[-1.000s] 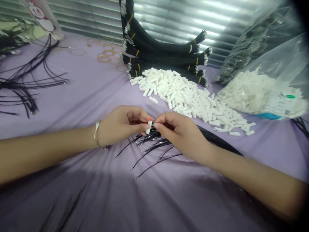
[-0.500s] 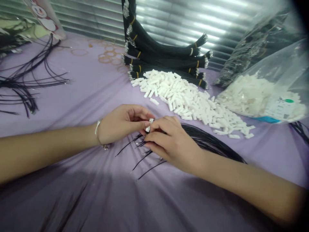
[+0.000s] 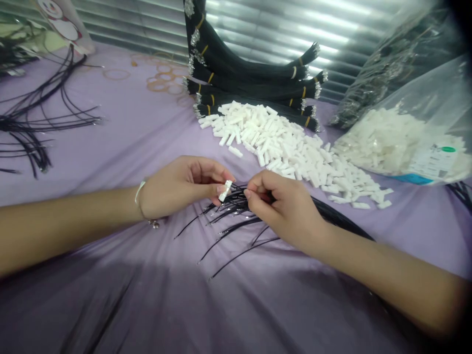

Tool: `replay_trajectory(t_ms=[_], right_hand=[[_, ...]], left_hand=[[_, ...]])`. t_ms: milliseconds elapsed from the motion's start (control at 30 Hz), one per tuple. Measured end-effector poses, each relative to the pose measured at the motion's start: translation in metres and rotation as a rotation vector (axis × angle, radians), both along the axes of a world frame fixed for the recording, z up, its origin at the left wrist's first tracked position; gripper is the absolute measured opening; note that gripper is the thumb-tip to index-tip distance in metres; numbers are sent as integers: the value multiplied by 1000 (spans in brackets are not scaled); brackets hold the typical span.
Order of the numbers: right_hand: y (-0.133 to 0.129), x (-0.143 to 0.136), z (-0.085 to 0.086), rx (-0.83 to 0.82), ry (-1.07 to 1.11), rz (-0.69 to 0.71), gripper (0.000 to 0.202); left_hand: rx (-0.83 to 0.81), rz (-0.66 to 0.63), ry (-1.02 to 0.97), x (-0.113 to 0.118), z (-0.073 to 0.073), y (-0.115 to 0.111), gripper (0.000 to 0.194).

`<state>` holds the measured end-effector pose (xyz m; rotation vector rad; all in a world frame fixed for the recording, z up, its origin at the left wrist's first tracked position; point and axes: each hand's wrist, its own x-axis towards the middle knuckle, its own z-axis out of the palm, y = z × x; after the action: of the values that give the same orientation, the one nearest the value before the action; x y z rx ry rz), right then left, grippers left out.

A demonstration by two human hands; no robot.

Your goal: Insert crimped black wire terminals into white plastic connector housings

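Between thumb and fingers, my left hand [image 3: 188,184] pinches a small white connector housing [image 3: 225,191]. To its right, my right hand [image 3: 283,201] has thumb and index finger pinched on a thin black wire [image 3: 239,187] that runs towards the housing. Whether the wire's tip sits inside the housing I cannot tell. Beneath both hands lies a bundle of black wires [image 3: 337,219], its metal-tipped ends fanned out to the left on the purple cloth [image 3: 155,295].
Beyond my hands spreads a heap of white housings [image 3: 280,142]. Banded black wire bundles [image 3: 254,78] are stacked behind it. A clear bag [image 3: 416,142] of white pieces stands at right. Loose black wires [image 3: 47,118] and rubber bands [image 3: 164,81] lie at left.
My right hand has drawn back to the right from the housing, and its fingers now pinch a wire. My left hand still holds the housing, which shows more fully.
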<state>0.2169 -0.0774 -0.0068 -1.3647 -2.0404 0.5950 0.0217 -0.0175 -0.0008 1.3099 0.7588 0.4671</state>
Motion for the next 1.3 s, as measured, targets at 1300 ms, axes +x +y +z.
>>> replay_trajectory(t_ms=[1300], right_hand=[[1,-2,-1,-2,-25,-60,12]], left_hand=[[33,38,-7,0,-3,-2,13]])
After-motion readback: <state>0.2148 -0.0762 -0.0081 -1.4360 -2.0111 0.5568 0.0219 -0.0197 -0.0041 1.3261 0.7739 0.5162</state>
